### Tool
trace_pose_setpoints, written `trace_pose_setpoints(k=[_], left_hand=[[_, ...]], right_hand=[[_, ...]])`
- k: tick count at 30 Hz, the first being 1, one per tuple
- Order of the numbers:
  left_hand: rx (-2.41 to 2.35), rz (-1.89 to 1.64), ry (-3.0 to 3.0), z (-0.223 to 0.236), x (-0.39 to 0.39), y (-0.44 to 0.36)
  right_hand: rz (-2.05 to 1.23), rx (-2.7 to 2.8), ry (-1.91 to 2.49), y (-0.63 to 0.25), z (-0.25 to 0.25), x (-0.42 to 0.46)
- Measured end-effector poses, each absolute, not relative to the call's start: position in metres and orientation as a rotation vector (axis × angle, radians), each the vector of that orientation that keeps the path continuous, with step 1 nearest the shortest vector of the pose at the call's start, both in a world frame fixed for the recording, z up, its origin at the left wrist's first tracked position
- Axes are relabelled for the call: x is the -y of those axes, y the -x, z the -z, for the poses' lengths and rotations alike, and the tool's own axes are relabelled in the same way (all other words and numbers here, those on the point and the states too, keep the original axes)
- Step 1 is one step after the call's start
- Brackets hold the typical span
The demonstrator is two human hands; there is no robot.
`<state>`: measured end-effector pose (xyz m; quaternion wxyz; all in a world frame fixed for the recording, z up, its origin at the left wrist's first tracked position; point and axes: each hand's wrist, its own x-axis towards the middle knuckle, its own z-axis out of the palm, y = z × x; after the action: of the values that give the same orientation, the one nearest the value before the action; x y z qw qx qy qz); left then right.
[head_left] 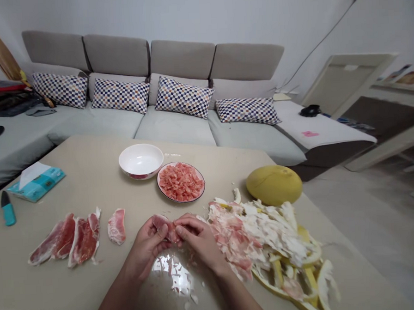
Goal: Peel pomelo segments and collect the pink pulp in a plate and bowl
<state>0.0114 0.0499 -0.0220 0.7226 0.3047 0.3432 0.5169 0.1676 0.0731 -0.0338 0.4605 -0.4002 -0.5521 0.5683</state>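
Observation:
Between my hands is a pinkish-red pomelo segment [161, 221], held above the table near its front. My left hand [148, 243] is closed around its left side, thumb on top. The fingertips of my right hand [199, 238] pinch the segment's right end, where red flesh shows. Left of my hands lies a single pomelo segment [117, 226], and further left are several larger pomelo pieces [82, 238] with pale membrane. Just beyond my hands, a dark-rimmed plate [203, 192] is heaped with loose pomelo pulp [181, 181].
An empty white bowl [141, 160] stands behind the plate. A whole yellow pomelo [274, 185] and a pile of peel and membrane [266, 235] occupy the right side. A tissue pack [38, 182] and a blue-handled knife [7, 209] lie at the left. Behind the table [89, 156] is a sofa [176, 126].

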Motion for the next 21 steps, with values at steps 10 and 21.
trace_pose_setpoints(k=[10, 21], left_hand=[[-0.735, -1.141, -0.687, 0.0226, -0.0505, -0.0088], [-0.805, -1.060, -0.696, 0.0242, -0.0485, -0.0083]], right_hand=[[-1.496, 1.279, 0.955, -0.1674, 0.0374, -0.0750], [-1.711, 1.148, 0.869, -0.1655, 0.0347, -0.0755]])
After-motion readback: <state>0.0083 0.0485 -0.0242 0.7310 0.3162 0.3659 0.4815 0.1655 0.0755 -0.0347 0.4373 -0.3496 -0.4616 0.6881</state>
